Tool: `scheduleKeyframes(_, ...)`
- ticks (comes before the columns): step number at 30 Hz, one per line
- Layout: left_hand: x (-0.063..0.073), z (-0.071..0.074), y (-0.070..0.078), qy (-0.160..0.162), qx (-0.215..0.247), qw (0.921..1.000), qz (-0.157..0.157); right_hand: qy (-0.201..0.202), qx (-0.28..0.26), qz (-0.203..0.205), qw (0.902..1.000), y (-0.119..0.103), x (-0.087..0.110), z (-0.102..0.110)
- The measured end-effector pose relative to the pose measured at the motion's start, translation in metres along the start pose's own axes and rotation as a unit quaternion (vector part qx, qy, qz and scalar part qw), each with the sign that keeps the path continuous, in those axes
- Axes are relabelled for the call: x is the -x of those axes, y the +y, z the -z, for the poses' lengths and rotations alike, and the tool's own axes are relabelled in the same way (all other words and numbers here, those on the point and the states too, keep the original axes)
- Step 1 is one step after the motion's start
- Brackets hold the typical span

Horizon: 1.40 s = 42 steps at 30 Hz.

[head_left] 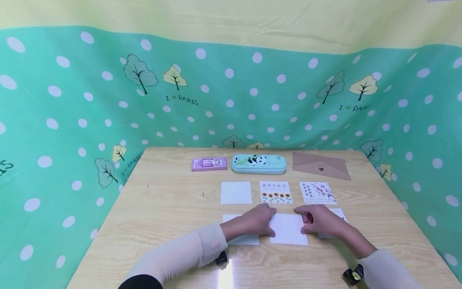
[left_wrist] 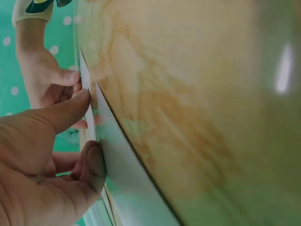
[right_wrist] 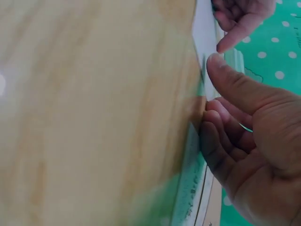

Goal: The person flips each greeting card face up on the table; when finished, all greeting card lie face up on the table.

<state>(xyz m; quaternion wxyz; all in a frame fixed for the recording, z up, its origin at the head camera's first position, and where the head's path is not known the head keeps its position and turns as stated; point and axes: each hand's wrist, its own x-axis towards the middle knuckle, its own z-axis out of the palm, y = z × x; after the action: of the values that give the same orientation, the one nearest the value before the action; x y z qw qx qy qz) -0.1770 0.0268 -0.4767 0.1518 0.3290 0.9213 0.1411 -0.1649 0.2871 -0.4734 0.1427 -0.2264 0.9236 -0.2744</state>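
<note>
A blank white card (head_left: 288, 229) lies flat on the wooden table between the two hands. At its left edge is my left hand (head_left: 257, 220), thumb and forefinger spread apart along that side. My right hand (head_left: 319, 220) touches the opposite edge, its forefinger near the far corner and its thumb lower down. In the left wrist view, the thumb (left_wrist: 75, 106) comes right up to the card. Partly under my left hand in the head view is another white card (head_left: 247, 240). A printed card (head_left: 339, 214) is mostly hidden behind my right hand.
Behind the hands lie a blank card (head_left: 236, 193), a sunflower card (head_left: 276, 192) and a blossom card (head_left: 317, 193). Farther back are a purple box (head_left: 209, 163), a panda pencil case (head_left: 258, 164) and a brown envelope (head_left: 320, 165). A dotted green cloth (head_left: 216, 100) surrounds the table.
</note>
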Motion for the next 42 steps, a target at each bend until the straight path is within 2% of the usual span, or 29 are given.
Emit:
scheduleKeyframes(3,0.001,0.001,0.002,0.005,-0.013,0.9999,-0.006,0.010,0.007,-0.003,0.9999,0.000,0.001,-0.001)
scheduleKeyframes(10,0.002,-0.002,0.002,0.017,-0.011,0.9998,-0.006,0.023,0.016,-0.014,0.9995,-0.002,0.002,-0.004)
scheduleKeyframes(15,0.005,-0.002,0.002,0.026,0.040,0.9986,0.023,0.023,0.010,-0.048,0.9985,-0.005,0.000,-0.007)
scheduleKeyframes(19,0.007,-0.001,0.003,0.044,0.079,0.9953,0.034,0.029,0.004,-0.066,0.9974,-0.007,-0.001,-0.007)
scheduleKeyframes(24,0.006,0.000,0.003,0.078,0.081,0.9930,0.035,0.046,0.008,-0.056,0.9973,-0.009,0.001,-0.002)
scheduleKeyframes(28,0.004,0.004,-0.001,0.099,0.080,0.9917,0.018,0.056,0.008,-0.032,0.9979,-0.007,0.004,0.002)
scheduleKeyframes(34,0.000,0.013,-0.007,0.115,0.092,0.9890,-0.012,0.058,-0.058,-0.003,0.9966,-0.002,0.007,0.003)
scheduleKeyframes(38,0.002,0.017,-0.012,0.133,0.095,0.9863,-0.024,0.080,-0.114,0.004,0.9902,0.000,0.007,0.006)
scheduleKeyframes(42,0.006,0.019,-0.016,0.129,0.104,0.9858,-0.026,0.082,-0.165,0.010,0.9828,0.002,0.007,0.010)
